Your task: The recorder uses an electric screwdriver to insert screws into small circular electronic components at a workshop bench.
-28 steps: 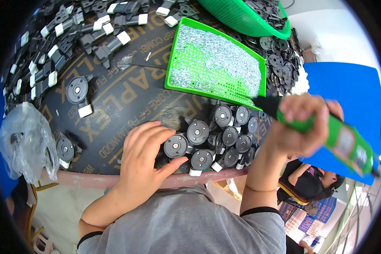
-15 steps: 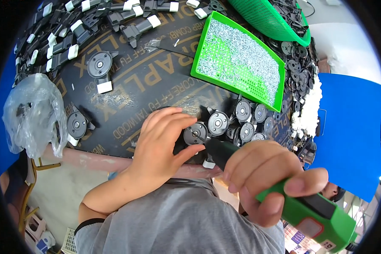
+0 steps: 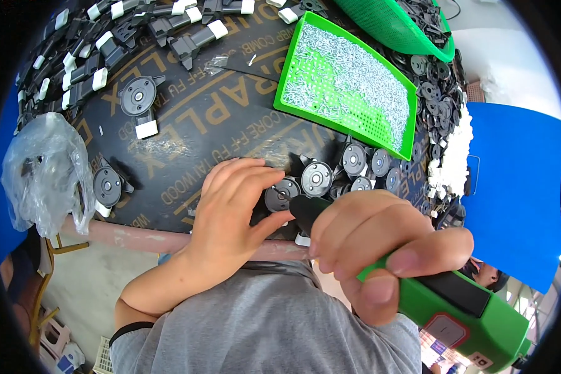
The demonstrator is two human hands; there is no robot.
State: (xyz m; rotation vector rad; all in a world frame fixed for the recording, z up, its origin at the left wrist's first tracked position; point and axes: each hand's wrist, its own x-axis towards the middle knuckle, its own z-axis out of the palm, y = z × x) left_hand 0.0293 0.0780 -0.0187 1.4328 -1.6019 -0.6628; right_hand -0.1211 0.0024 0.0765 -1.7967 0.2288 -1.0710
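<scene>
My right hand (image 3: 371,240) is wrapped around a green and black electric screwdriver (image 3: 498,330), its black nose pointing left toward a round dark grey plastic part (image 3: 280,196). The thin bit reaches the part's face; whether a screw sits under it is too small to tell. My left hand (image 3: 227,202) curves around that same part near the table's front edge, thumb on the near side and fingers on the far side. Just right of it stands a similar round part (image 3: 316,179), with several more behind it, partly hidden by my right hand.
A green tray (image 3: 336,127) of small silvery screws lies beyond my hands, with a green basket (image 3: 389,31) of black parts behind it. Black parts with white ends (image 3: 193,43) cover the far left. A clear plastic bag (image 3: 43,168) sits at the left edge. White pieces (image 3: 450,162) are heaped right.
The screwdriver and my right hand have come slightly left and larger in view. My left hand keeps its hold on the round part. The whole scene has shifted a little left.
</scene>
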